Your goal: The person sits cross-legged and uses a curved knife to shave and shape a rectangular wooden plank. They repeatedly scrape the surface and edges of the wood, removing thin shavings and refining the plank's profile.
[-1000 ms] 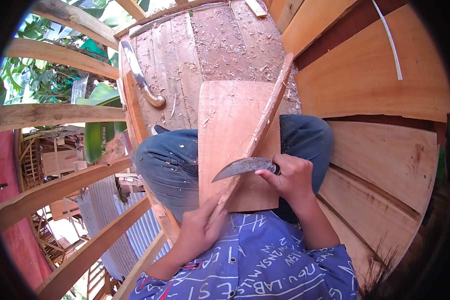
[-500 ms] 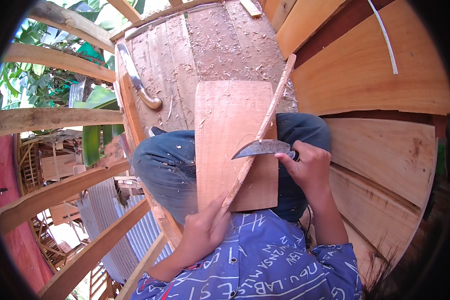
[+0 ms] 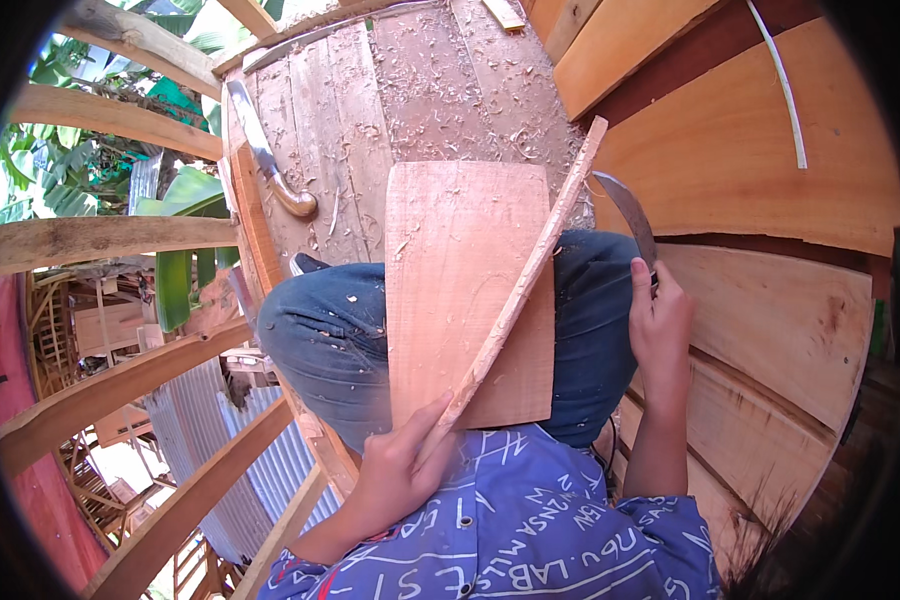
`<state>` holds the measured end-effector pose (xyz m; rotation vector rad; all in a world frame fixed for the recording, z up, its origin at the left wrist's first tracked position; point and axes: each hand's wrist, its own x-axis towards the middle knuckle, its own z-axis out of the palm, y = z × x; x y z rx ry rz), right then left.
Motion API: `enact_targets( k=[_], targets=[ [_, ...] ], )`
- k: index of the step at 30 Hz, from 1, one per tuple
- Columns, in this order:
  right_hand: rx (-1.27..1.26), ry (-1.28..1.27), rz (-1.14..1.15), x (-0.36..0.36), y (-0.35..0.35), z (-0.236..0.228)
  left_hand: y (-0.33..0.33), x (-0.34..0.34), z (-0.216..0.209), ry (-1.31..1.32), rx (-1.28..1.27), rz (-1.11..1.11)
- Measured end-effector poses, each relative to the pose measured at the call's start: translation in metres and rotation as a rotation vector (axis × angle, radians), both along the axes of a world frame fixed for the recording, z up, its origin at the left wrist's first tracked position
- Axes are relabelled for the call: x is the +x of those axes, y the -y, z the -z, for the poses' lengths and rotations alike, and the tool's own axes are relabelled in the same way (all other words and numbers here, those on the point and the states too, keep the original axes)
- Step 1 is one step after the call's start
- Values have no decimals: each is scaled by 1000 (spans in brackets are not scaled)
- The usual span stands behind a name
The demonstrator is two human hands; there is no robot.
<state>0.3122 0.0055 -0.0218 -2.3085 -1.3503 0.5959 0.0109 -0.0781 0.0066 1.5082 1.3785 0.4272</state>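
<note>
Several brown wooden floor planks [image 3: 355, 150] were seen beyond a seated person's bent legs in dark blue jeans [image 3: 320, 325]. Across the lap, a broad, flat, pale pinkish wooden board [image 3: 450, 255] was laid; it was judged best kept level there, as a backing and as a guard for the thighs. Over it, slanting from near the shirt at lower left to beyond the board's upper right edge, a long, narrow, pale wooden strip [image 3: 525, 287] was placed. Its lower end was gripped in the left hand [image 3: 402, 466]. For even paring, that end seemed best held firmly, with the fingers kept behind the cut and strokes directed away from the body. A curved, dark grey metal knife [image 3: 630, 215] was gripped by its handle in the right hand [image 3: 661, 315], its blade raised just right of the strip; whether wood was touched by the tip could not be told. Light strokes at a shallow angle were judged safer than deep bites. The strip looked straight and slim, light tan, its upward face roughened by small darker flecks. Curled wood shavings [image 3: 525, 135] were strewn over the planks.
</note>
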Motion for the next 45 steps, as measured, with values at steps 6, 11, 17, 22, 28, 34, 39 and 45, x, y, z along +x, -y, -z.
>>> enact_targets(
  k=[6,11,17,22,28,34,39,45],
  targets=[
    [73,-522,-96,-34,27,23,-3,-5,-6,-9,-34,-13],
    [108,-227,-481,-60,28,4,1,-8,-15,-52,58,-62],
    [118,40,-615,-67,11,-13,7,-14,-21,-123,156,-105],
    [73,212,-657,-70,4,-19,11,-16,-12,-139,193,-44],
    [105,378,-653,-63,-11,-20,10,-16,-5,-106,216,-33],
    [113,453,-658,-58,-35,-15,7,-21,-3,-103,192,-27],
    [224,538,-714,-59,-45,-13,7,-23,-3,-78,188,-46],
    [78,487,-676,-63,-42,-18,7,-27,2,-47,196,-56]
  ],
)
